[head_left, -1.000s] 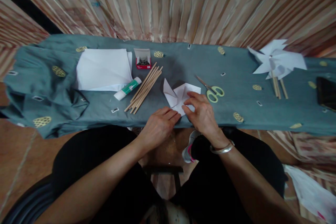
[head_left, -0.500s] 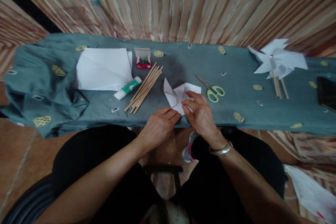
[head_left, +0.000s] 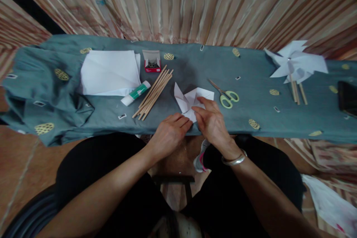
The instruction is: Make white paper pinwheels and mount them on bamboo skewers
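A partly folded white paper pinwheel [head_left: 182,100] lies near the table's front edge, one blade standing up on its left side. My left hand [head_left: 170,130] is closed at its lower left edge, fingers together on the paper. From the right, my right hand [head_left: 212,121] reaches over the paper, thumb and fingers gripping it near the middle; the fingertips partly hide the folds. Scissors with pale green handles [head_left: 229,99] lie just right of the paper. To its left is a bundle of thin wooden sticks [head_left: 154,93].
A glue stick [head_left: 135,93] rests beside a stack of white paper [head_left: 110,72]. Behind the sticks stands an open red box [head_left: 152,67] of small dark pieces. At the right are a white pinwheel [head_left: 299,61] with sticks and a dark object [head_left: 347,96]. A curtain hangs behind the table.
The fingers of my right hand have shifted very slightly over the paper. My left hand and the other things look the same.
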Demonstrator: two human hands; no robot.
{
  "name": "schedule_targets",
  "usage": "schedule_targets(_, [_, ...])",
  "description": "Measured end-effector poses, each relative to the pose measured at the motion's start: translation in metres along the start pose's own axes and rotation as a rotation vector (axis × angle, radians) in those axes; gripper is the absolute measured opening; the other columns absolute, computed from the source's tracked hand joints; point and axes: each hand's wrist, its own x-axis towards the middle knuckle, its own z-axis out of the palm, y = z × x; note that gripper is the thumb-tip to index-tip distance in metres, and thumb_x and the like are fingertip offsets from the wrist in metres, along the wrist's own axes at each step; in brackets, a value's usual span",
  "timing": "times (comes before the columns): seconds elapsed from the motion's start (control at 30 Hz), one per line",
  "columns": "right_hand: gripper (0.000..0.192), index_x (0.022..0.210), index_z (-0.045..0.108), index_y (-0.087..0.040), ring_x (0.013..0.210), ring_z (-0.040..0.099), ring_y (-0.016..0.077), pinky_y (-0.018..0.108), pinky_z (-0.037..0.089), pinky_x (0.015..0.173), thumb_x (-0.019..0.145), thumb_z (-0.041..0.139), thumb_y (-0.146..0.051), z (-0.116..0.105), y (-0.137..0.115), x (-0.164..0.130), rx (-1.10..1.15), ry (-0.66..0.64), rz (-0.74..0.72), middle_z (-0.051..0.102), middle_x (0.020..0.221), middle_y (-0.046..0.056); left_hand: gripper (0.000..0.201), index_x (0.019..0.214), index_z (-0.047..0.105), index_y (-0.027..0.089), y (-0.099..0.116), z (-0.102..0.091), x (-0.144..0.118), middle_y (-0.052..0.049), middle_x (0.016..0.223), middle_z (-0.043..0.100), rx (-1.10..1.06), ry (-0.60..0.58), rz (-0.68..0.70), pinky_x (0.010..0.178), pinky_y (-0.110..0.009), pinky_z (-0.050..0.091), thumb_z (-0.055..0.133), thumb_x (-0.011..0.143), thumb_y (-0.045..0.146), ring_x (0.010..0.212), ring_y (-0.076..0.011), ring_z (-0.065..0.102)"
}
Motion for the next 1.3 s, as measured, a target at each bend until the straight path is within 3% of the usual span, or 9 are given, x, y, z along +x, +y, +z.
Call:
schedule_targets(0.27, [0.041, 0.12, 0.06, -0.023, 0.133, 0.04, 0.0318, 0.052, 0.04, 0.104, 0.087, 0.039, -0.012, 0.002, -0.002, -0.01, 0.037, -0.073, 0.04, 0.045, 0.143, 0.01, 0.019, 0.104, 0.062, 0.012, 0.001, -0.002, 0.002, -0.009, 0.101, 0.066, -0.011, -0.027, -0.037, 0.084, -0.036, 0.052, 0.047, 0.091, 0.015, 0.096, -0.0223, 0.059])
schedule_targets(0.83, [0.043, 0.119, 0.06, -0.017, 0.132, 0.04, 0.0286, 0.053, 0.039, 0.104, 0.083, 0.039, -0.007, 0.002, -0.005, -0.01, 0.023, -0.083, 0.038, 0.048, 0.141, 0.013, 0.02, 0.108, 0.059, 0.013, -0.001, 0.0, 0.003, -0.009, 0.101, 0.066, -0.004, 0.043, -0.066, 0.082, -0.035, 0.053, 0.051, 0.09, 0.016, 0.091, -0.0221, 0.058])
schedule_targets(1.1, [0.042, 0.115, 0.066, -0.023, 0.122, 0.055, 0.0217, 0.048, 0.044, 0.105, 0.086, 0.038, -0.01, -0.013, 0.016, 0.001, 0.261, 0.058, 0.143, 0.06, 0.13, 0.007, 0.027, 0.117, 0.056, 0.012, -0.004, -0.001, 0.003, -0.01, 0.106, 0.067, 0.036, 0.06, -0.049, 0.083, -0.037, 0.052, 0.047, 0.091, 0.014, 0.093, -0.0225, 0.059])
schedule_targets(1.3, [0.041, 0.119, 0.063, -0.02, 0.124, 0.054, 0.026, 0.054, 0.041, 0.106, 0.086, 0.04, -0.012, -0.018, 0.038, 0.015, 0.123, 0.114, 0.161, 0.061, 0.13, 0.01, 0.027, 0.116, 0.058, 0.013, -0.005, -0.003, 0.005, -0.011, 0.105, 0.068, 0.045, 0.064, -0.048, 0.082, -0.037, 0.052, 0.048, 0.091, 0.014, 0.093, -0.0225, 0.06])
